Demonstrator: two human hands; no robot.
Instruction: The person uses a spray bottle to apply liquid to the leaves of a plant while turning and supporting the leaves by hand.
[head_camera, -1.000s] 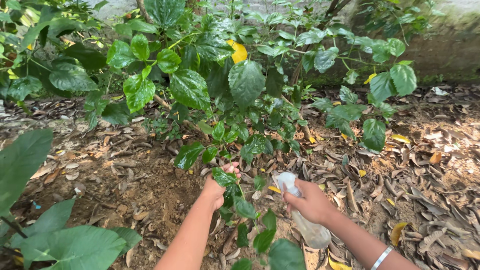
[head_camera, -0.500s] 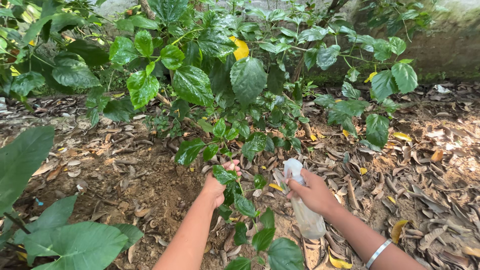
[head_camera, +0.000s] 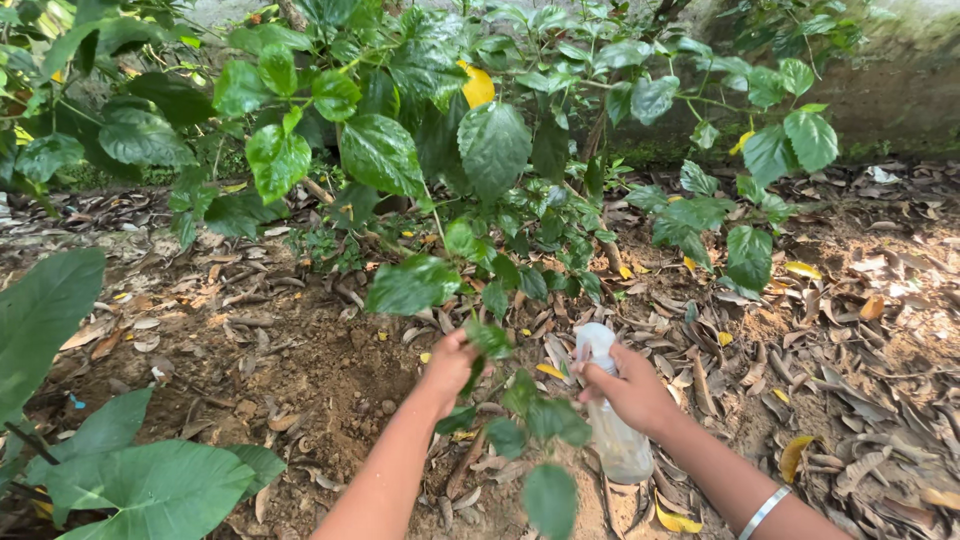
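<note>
Outdoors, a person tends a leafy shrub (head_camera: 420, 130) growing from bare soil (head_camera: 300, 370) strewn with dry leaves (head_camera: 850, 400). The left hand (head_camera: 450, 362) is closed around a low stem (head_camera: 488, 345) at the shrub's near edge, pinching it among blurred green leaves. The right hand (head_camera: 628, 392), just right of that stem, is wrapped round a clear spray bottle (head_camera: 612, 430), its white nozzle (head_camera: 593, 345) pointing up toward the shrub's lower foliage; a finger appears to lie at the trigger, though whether it is pressed cannot be told. A metal bangle (head_camera: 765, 512) circles the right wrist. The thin stem looks as if it could snap or shed leaves if pulled harder. The nozzle sits close to the foliage, so spray might miss the undersides or wet the left hand, and a wet bottle could slip from the grip.
</note>
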